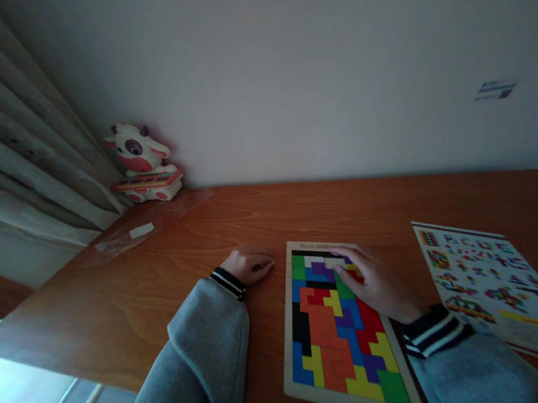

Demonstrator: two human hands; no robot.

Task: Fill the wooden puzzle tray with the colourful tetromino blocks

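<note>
A wooden tray puzzle (289,387) lies on the table in front of me, filled with coloured block pieces in orange, red, yellow, blue, green, purple, black and white. My right hand (375,283) reaches over its upper right part, with thumb and fingers apart around a white piece (330,263) near the top row. Whether the fingertips touch that piece I cannot tell. A black strip shows along the tray's top edge. To the left of the tray, my left hand (249,266) rests on the tabletop, fingers loosely extended, with nothing visible in it.
A printed sheet of colourful block figures (507,287) lies to the right. At the back left stands a cow toy with a keyboard (144,163). Clear plastic wrapping with a white label (142,230) lies near it. A curtain (1,134) hangs at the left; a wall borders the table's back.
</note>
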